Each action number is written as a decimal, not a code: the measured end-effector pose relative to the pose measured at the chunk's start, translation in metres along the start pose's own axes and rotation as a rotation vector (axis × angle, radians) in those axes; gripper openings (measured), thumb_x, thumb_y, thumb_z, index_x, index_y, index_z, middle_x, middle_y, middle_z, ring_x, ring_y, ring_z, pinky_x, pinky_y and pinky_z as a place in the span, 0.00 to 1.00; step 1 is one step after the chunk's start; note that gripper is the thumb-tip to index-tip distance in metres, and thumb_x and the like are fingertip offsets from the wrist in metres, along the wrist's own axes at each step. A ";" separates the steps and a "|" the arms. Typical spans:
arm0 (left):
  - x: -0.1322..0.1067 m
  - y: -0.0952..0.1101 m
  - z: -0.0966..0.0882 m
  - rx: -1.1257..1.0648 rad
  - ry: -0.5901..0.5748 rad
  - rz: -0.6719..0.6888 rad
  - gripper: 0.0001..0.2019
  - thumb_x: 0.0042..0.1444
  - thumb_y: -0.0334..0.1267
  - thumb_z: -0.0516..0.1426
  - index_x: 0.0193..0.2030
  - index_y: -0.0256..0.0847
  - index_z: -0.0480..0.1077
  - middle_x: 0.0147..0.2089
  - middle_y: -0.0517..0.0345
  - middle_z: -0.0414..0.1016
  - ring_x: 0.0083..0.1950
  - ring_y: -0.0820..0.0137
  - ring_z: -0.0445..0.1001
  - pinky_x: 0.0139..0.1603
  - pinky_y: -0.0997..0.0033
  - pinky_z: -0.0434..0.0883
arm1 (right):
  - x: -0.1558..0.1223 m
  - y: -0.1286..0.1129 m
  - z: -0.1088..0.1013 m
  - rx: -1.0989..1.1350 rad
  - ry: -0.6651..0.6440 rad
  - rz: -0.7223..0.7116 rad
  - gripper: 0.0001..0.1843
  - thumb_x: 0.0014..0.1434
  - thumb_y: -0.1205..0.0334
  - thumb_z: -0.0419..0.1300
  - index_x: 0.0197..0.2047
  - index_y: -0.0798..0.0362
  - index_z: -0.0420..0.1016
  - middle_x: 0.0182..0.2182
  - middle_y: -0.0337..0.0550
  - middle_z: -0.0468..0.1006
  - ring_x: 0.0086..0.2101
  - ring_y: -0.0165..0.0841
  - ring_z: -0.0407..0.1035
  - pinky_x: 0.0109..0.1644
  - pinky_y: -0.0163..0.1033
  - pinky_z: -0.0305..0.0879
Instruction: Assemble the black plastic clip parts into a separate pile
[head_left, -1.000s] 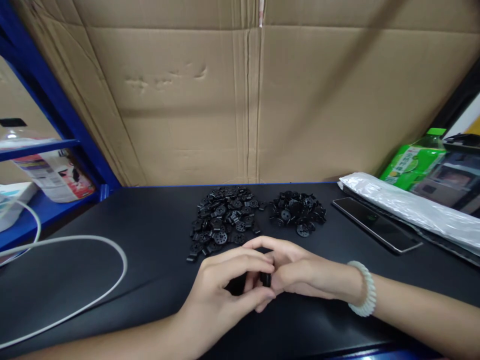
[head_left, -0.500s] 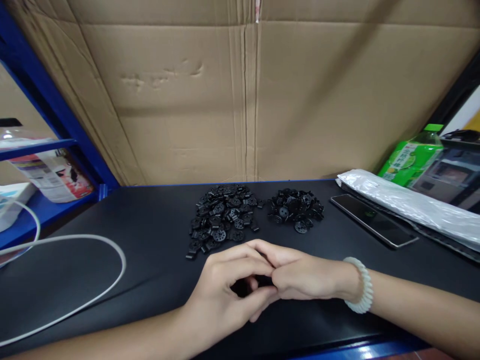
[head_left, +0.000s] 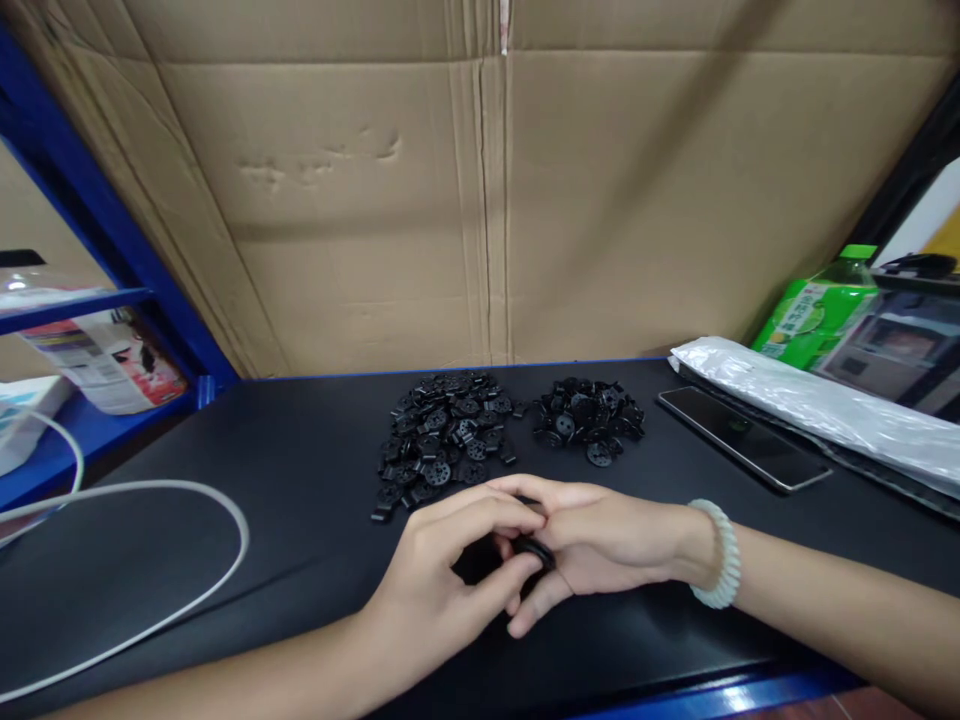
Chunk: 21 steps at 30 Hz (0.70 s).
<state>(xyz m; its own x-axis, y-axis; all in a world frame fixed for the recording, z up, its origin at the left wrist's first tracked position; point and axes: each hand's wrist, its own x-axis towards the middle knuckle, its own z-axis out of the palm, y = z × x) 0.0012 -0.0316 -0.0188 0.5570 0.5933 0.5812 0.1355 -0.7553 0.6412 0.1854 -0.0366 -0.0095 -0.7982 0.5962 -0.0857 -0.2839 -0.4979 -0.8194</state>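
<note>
My left hand (head_left: pixel 442 575) is closed, its thumb and fingers pinching a small black plastic piece (head_left: pixel 535 551) with a rounded edge. My right hand (head_left: pixel 611 540) meets it from the other side, its thumb and fingers curled about the same piece. Much of the piece is hidden between the fingers. Just beyond the hands lies a large pile of black round plastic pieces (head_left: pixel 442 440) with holes and tabs. A smaller pile of similar black discs (head_left: pixel 589 415) sits to its right.
To the right are a phone (head_left: pixel 742 437), a silvery plastic package (head_left: pixel 810 405) and a green bottle (head_left: pixel 817 310). A white cable (head_left: pixel 240 540) loops over the black tabletop (head_left: pixel 300 440) on the left. Cardboard (head_left: pixel 360 220) stands behind, beside a blue frame (head_left: pixel 127 220).
My right hand's fingers have shifted and one now extends lower, and the black piece between the hands has come into view. The piles look the same.
</note>
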 end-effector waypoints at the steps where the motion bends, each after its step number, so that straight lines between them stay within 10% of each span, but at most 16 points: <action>1: 0.000 -0.001 -0.001 -0.002 0.029 -0.016 0.11 0.51 0.24 0.59 0.40 0.39 0.75 0.34 0.58 0.77 0.32 0.73 0.76 0.36 0.76 0.75 | 0.000 0.000 0.000 0.012 0.012 -0.016 0.23 0.54 0.73 0.58 0.53 0.50 0.63 0.37 0.36 0.69 0.37 0.31 0.73 0.50 0.49 0.68; 7: 0.002 -0.004 -0.003 -0.055 0.157 -0.092 0.10 0.52 0.24 0.60 0.39 0.41 0.76 0.38 0.59 0.80 0.39 0.71 0.79 0.42 0.74 0.76 | 0.003 0.002 -0.003 0.123 0.175 -0.138 0.35 0.46 0.68 0.71 0.54 0.50 0.60 0.32 0.32 0.70 0.36 0.28 0.71 0.52 0.49 0.66; 21: 0.004 0.000 -0.002 0.023 0.155 0.021 0.12 0.47 0.22 0.62 0.38 0.38 0.76 0.36 0.56 0.80 0.38 0.69 0.78 0.41 0.74 0.75 | 0.004 0.004 0.001 -0.030 0.256 -0.144 0.23 0.51 0.73 0.62 0.48 0.51 0.62 0.34 0.35 0.68 0.36 0.28 0.69 0.48 0.44 0.68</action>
<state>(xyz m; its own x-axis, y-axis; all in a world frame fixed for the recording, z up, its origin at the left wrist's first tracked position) 0.0014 -0.0287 -0.0159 0.4272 0.6118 0.6657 0.1449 -0.7731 0.6175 0.1805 -0.0368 -0.0127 -0.5901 0.8006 -0.1041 -0.3655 -0.3799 -0.8498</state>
